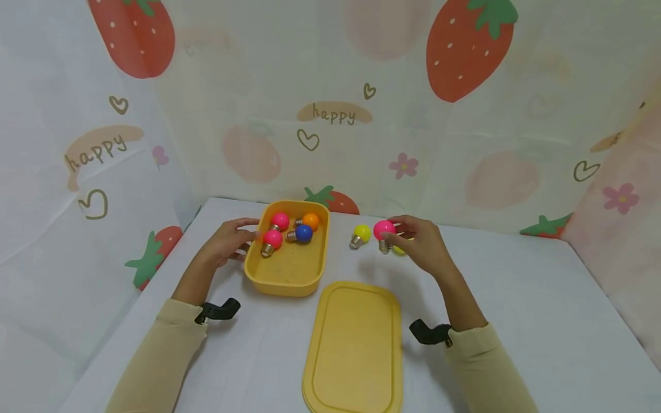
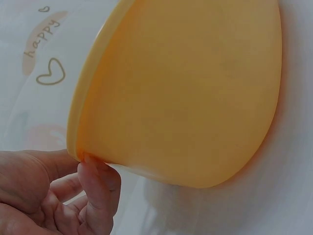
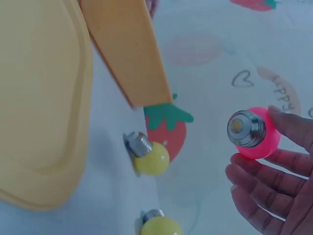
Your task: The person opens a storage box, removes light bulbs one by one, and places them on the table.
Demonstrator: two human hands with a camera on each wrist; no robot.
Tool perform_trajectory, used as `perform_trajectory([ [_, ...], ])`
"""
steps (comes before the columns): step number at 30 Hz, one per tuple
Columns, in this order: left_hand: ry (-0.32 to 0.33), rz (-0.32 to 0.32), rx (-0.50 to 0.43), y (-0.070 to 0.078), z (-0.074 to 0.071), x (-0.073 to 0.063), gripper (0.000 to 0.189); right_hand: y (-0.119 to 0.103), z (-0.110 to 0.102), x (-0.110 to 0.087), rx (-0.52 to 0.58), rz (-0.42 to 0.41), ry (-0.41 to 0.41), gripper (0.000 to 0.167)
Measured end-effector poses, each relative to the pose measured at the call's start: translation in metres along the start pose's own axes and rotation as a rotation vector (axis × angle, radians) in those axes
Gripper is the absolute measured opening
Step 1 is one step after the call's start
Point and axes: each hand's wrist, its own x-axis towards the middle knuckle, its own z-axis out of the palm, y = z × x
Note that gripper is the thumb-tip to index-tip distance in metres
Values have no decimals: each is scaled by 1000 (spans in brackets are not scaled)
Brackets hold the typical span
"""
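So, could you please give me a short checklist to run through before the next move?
1. Held pink bulb secured: ok, pinched in the right hand, apparently raised off the table.
2. Yellow box steadied: ok, the left hand grips its rim.
3. Yellow lid off the box: ok, it lies on the table.
4. Box contents toward its far end: ok, two pink bulbs, an orange bulb and a blue bulb.
5. No loose bulbs on the table: not ok, two yellow bulbs lie there.
6. Grip pressure on the held bulb: cannot tell.
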Motion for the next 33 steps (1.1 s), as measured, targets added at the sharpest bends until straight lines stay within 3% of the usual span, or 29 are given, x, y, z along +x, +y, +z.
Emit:
perform_trajectory([
  [8,-9,9,9,2,3,-2,55,19,-21,-1,-17,94,25,46],
  [24,-9,-6,25,3,1,-8,57,53,-45,-2,0,207,64,51],
  [33,2,3,23,5,1,-9,58,68,-59,-3,-15,231,106,53],
])
